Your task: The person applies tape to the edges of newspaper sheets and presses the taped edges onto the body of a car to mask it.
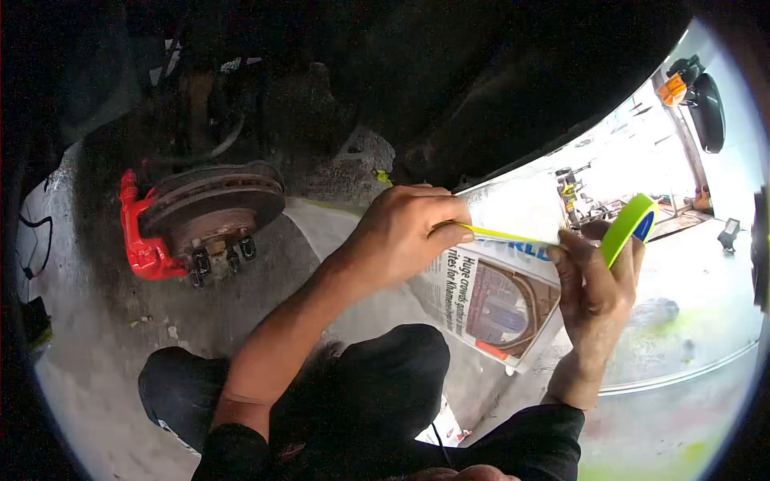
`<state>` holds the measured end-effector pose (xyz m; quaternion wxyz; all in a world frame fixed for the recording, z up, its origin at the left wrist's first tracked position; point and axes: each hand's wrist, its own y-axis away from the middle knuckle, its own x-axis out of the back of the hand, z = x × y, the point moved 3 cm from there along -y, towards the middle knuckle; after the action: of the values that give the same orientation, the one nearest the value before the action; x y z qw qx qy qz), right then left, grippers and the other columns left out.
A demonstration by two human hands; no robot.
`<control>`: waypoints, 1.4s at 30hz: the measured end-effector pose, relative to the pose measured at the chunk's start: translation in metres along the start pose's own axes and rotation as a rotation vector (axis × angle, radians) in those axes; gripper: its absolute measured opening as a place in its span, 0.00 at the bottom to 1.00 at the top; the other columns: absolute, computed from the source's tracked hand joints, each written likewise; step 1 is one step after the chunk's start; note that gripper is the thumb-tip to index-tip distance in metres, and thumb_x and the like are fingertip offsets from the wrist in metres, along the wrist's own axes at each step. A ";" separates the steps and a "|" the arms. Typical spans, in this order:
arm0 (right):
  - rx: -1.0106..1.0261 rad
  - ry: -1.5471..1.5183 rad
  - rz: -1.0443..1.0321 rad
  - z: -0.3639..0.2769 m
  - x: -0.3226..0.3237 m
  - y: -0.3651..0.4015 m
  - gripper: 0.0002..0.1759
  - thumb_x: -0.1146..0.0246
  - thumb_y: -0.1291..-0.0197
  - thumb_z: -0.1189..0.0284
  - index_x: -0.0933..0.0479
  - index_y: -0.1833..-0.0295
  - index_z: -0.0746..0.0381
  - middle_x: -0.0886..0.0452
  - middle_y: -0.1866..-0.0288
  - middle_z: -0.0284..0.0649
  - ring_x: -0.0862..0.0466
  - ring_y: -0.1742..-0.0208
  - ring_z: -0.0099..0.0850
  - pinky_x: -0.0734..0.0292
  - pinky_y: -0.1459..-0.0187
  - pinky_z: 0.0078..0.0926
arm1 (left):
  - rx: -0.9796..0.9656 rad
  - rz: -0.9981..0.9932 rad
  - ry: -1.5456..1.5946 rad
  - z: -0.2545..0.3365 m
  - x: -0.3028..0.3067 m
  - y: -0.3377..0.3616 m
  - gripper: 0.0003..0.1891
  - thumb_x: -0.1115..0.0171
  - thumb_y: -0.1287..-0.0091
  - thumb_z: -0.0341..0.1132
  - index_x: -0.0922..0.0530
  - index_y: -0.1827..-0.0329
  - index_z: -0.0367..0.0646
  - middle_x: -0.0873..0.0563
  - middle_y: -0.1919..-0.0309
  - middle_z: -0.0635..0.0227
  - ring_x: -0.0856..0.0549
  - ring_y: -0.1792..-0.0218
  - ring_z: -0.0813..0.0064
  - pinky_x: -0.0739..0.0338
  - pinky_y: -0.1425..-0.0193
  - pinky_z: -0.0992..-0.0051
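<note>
A yellow-green roll of masking tape (624, 229) with a blue core sits in my right hand (597, 280), whose fingers are closed on it. From there a strip of tape (509, 234) runs along the top edge of a sheet of newspaper (455, 290). At the strip's other end, the thumb and fingers of my left hand (411, 228) pinch the tape and perhaps the paper's edge. The newspaper hangs below the tape between both hands, with print and a photo facing me. Its left part is partly hidden behind my left wrist.
To the left stands a rusty brake disc (212, 204) with a bright red caliper (143, 232). Dark vehicle bodywork (481, 88) curves overhead. My bent knees (393, 369) are below my arms. A black mirror (707, 112) and a tool-cluttered bright area lie at the right.
</note>
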<state>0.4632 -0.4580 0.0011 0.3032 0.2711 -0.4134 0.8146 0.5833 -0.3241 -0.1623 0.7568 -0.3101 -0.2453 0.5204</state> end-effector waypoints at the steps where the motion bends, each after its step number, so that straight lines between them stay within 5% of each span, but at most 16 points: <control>1: -0.015 -0.012 0.021 0.000 -0.001 0.003 0.21 0.22 0.49 0.73 0.14 0.47 0.61 0.17 0.50 0.46 0.19 0.47 0.46 0.21 0.49 0.42 | 0.006 0.013 0.034 0.001 0.003 0.004 0.08 0.27 0.37 0.31 0.15 0.60 0.37 0.12 0.66 0.58 0.13 0.63 0.59 0.21 0.56 0.63; 6: -0.326 -0.135 0.267 -0.006 -0.017 0.042 0.51 0.19 0.44 0.60 0.35 0.20 0.67 0.19 0.41 0.53 0.19 0.45 0.42 0.23 0.43 0.36 | -0.079 0.048 -0.036 0.002 0.008 0.012 0.07 0.28 0.36 0.31 0.16 0.61 0.37 0.13 0.67 0.58 0.13 0.64 0.60 0.21 0.58 0.63; 12: -0.550 -0.569 0.153 0.012 -0.033 0.085 0.56 0.18 0.53 0.49 0.31 0.23 0.67 0.20 0.37 0.50 0.20 0.41 0.38 0.27 0.39 0.37 | 0.041 0.030 -0.057 0.002 0.012 0.016 0.06 0.29 0.35 0.30 0.16 0.61 0.36 0.14 0.67 0.58 0.13 0.64 0.60 0.21 0.58 0.63; 15: -0.521 -0.699 0.150 -0.002 -0.048 0.096 0.32 0.19 0.46 0.61 0.17 0.42 0.70 0.13 0.49 0.45 0.18 0.49 0.36 0.25 0.45 0.33 | 0.035 0.025 -0.061 0.003 0.011 0.017 0.06 0.29 0.35 0.29 0.16 0.60 0.36 0.13 0.66 0.57 0.12 0.62 0.60 0.19 0.57 0.63; 18: -0.671 -0.718 0.147 -0.007 -0.050 0.096 0.15 0.22 0.43 0.70 0.15 0.57 0.69 0.12 0.60 0.42 0.16 0.58 0.33 0.23 0.53 0.30 | 0.035 0.052 -0.033 -0.001 0.009 0.022 0.08 0.29 0.36 0.27 0.14 0.55 0.37 0.11 0.61 0.56 0.10 0.59 0.60 0.17 0.54 0.63; 25: -0.377 -0.515 0.009 0.027 -0.018 0.054 0.07 0.25 0.42 0.77 0.15 0.61 0.67 0.14 0.63 0.43 0.16 0.61 0.31 0.24 0.56 0.27 | 0.026 -0.021 0.078 -0.022 -0.008 0.034 0.25 0.29 0.38 0.24 0.17 0.35 0.44 0.10 0.50 0.53 0.09 0.53 0.61 0.15 0.47 0.67; 28: -0.312 -0.429 0.005 0.029 -0.005 0.043 0.08 0.24 0.42 0.76 0.15 0.60 0.66 0.14 0.64 0.42 0.17 0.63 0.31 0.24 0.58 0.26 | 0.056 0.088 0.102 -0.010 -0.013 0.032 0.31 0.28 0.39 0.24 0.21 0.29 0.45 0.09 0.52 0.53 0.08 0.55 0.63 0.15 0.48 0.68; 31: -0.272 -0.376 0.048 0.027 0.004 0.039 0.08 0.24 0.41 0.74 0.13 0.59 0.66 0.14 0.65 0.41 0.17 0.63 0.29 0.25 0.59 0.26 | 0.293 -0.036 0.238 -0.007 -0.004 0.031 0.33 0.27 0.39 0.24 0.23 0.27 0.47 0.08 0.57 0.56 0.08 0.59 0.65 0.15 0.52 0.67; 33: -0.247 -0.377 0.192 0.039 0.000 0.044 0.13 0.26 0.39 0.78 0.14 0.49 0.68 0.12 0.58 0.42 0.17 0.60 0.30 0.23 0.58 0.26 | 0.163 0.031 0.136 -0.020 -0.014 0.035 0.21 0.29 0.36 0.29 0.17 0.39 0.43 0.09 0.63 0.57 0.09 0.64 0.61 0.17 0.57 0.65; 35: -0.437 0.109 0.417 0.035 0.006 0.046 0.20 0.28 0.37 0.81 0.18 0.39 0.69 0.12 0.50 0.45 0.15 0.55 0.32 0.20 0.55 0.26 | 0.102 0.009 0.050 -0.017 -0.021 0.029 0.14 0.29 0.34 0.32 0.15 0.47 0.41 0.11 0.66 0.56 0.10 0.66 0.59 0.18 0.59 0.63; 36: -0.326 0.264 0.549 0.024 0.011 0.051 0.25 0.29 0.37 0.82 0.21 0.34 0.70 0.14 0.44 0.49 0.14 0.53 0.34 0.17 0.52 0.25 | 0.112 0.011 0.040 -0.011 -0.027 0.024 0.09 0.31 0.33 0.35 0.17 0.57 0.39 0.13 0.68 0.54 0.12 0.66 0.56 0.19 0.58 0.60; 37: -0.234 0.111 0.698 0.009 0.012 0.063 0.23 0.30 0.37 0.83 0.21 0.36 0.72 0.16 0.38 0.50 0.15 0.46 0.36 0.17 0.45 0.32 | 0.075 0.060 -0.002 -0.007 -0.035 0.020 0.07 0.32 0.34 0.33 0.17 0.59 0.40 0.14 0.67 0.55 0.12 0.63 0.56 0.19 0.57 0.58; 41: 0.230 0.060 0.023 -0.039 -0.012 0.068 0.27 0.30 0.38 0.81 0.22 0.32 0.60 0.19 0.36 0.52 0.20 0.39 0.48 0.22 0.41 0.47 | -0.059 0.039 -0.113 0.010 -0.056 0.016 0.07 0.38 0.35 0.34 0.18 0.59 0.41 0.15 0.67 0.60 0.14 0.61 0.58 0.19 0.56 0.60; 42: 0.124 0.044 0.001 -0.034 -0.031 0.066 0.29 0.29 0.39 0.80 0.22 0.31 0.54 0.18 0.39 0.51 0.19 0.42 0.50 0.23 0.42 0.47 | -0.073 0.048 -0.132 0.011 -0.062 0.018 0.07 0.39 0.35 0.34 0.19 0.59 0.41 0.15 0.66 0.61 0.14 0.61 0.59 0.19 0.55 0.60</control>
<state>0.4301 -0.4689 -0.0709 0.2943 0.2711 -0.3556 0.8446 0.5437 -0.3752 -0.1705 0.7146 -0.3083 -0.3060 0.5484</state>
